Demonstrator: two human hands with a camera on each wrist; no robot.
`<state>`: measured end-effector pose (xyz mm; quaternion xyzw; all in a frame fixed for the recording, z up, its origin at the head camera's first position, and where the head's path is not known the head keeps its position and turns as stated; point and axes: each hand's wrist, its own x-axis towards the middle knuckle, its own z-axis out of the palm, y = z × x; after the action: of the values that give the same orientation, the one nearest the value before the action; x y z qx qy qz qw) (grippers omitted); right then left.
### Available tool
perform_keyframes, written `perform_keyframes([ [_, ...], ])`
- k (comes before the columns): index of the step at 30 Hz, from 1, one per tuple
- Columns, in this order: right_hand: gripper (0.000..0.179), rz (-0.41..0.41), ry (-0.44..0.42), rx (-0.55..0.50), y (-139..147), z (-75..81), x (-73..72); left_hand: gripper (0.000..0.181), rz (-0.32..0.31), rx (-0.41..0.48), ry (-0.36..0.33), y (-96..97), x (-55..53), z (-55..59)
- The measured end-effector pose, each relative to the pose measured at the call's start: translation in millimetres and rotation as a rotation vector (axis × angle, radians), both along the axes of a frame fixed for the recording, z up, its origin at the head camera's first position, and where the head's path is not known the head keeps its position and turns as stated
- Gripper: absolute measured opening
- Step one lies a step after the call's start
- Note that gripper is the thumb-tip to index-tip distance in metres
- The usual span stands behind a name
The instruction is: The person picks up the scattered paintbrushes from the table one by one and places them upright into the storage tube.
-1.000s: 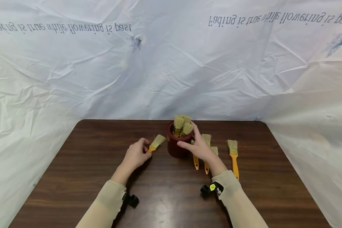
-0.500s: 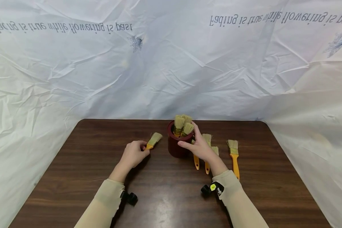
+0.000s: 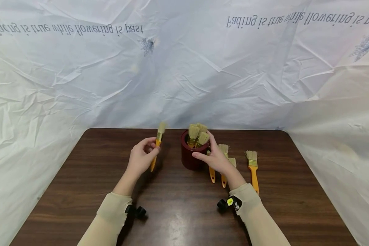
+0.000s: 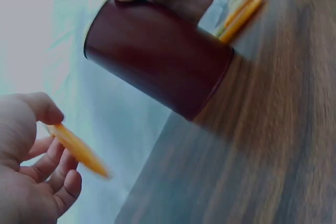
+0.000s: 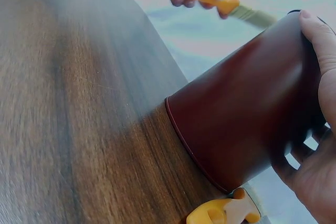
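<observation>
In the head view my left hand (image 3: 140,156) pinches a paintbrush (image 3: 155,150) by its orange handle, bristles up, raised off the table and left of a dark red pot (image 3: 191,160). The left wrist view shows only the handle (image 4: 79,150) between thumb and fingers. My right hand (image 3: 214,158) grips the pot on its right side, thumb near the rim, fingers round the far side. The pot stands upright on the table, and several paintbrushes (image 3: 198,135) stand in it, bristles up. In the right wrist view the pot (image 5: 247,103) hides the lower parts of those brushes.
To the right of the pot, several paintbrushes (image 3: 223,150) lie on the table, partly hidden by my right hand and arm. Another paintbrush (image 3: 252,169) lies further right. White sheeting (image 3: 184,68) hangs behind the dark wooden table (image 3: 89,164).
My left hand has lifted the paintbrush off the table and turned it from slanting to nearly upright, bristles up. My right hand and the pot have stayed in place.
</observation>
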<state>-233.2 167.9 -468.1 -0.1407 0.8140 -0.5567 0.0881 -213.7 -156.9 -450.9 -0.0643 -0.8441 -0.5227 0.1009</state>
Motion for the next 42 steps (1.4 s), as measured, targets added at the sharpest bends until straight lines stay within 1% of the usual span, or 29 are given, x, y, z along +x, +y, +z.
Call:
perform_keyframes([
  [3,0.114,-0.002,-0.006,0.0,0.2,1.1,-0.4,0.032,0.004,0.053,0.044,2.7,0.0,3.9],
  [5,0.114,0.003,-0.01,-0.003,0.5,1.6,-0.1,0.029,0.011,0.072,0.066,4.7,0.3,6.3],
  [9,0.115,0.007,-0.014,-0.011,0.9,1.2,0.7,0.026,0.02,0.124,0.063,7.8,1.0,10.6],
  [13,0.116,0.001,-0.006,-0.009,0.5,0.7,1.1,0.023,0.016,0.225,0.059,9.8,0.8,18.0],
  [16,0.118,-0.004,-0.007,-0.01,-0.2,0.3,1.6,0.019,0.016,0.295,0.078,10.1,-0.4,24.4],
  [19,0.119,-0.005,-0.006,-0.019,-0.8,0.1,2.6,0.02,0.015,0.339,0.101,11.4,-3.0,31.5],
  [21,0.119,0.0,0.002,-0.022,-0.8,0.1,3.4,0.021,0.008,0.354,0.117,13.7,-5.2,37.7],
  [25,0.119,0.001,0.002,-0.019,-0.3,-0.1,3.7,0.022,-0.018,0.388,0.169,22.9,-11.7,53.8],
  [29,0.118,0.006,0.001,-0.016,0.8,-0.6,2.7,0.024,-0.064,0.463,0.226,39.5,-18.2,73.5],
  [32,0.116,0.012,0.007,-0.024,0.9,-0.2,2.2,0.024,-0.102,0.515,0.261,54.3,-22.1,85.9],
  [34,0.115,0.014,0.006,-0.026,0.7,-0.3,1.6,0.023,-0.129,0.516,0.273,63.9,-22.6,92.1],
  [37,0.114,0.015,0.008,-0.028,0.2,-0.5,0.4,0.023,-0.167,0.494,0.273,76.8,-24.0,96.7],
  [39,0.113,0.018,0.013,-0.034,-0.2,-0.3,-0.1,0.025,-0.185,0.455,0.267,84.0,-24.5,96.9],
  [42,0.112,0.026,0.023,-0.055,-0.8,0.8,-0.3,0.026,-0.207,0.374,0.259,92.0,-27.2,92.5],
])
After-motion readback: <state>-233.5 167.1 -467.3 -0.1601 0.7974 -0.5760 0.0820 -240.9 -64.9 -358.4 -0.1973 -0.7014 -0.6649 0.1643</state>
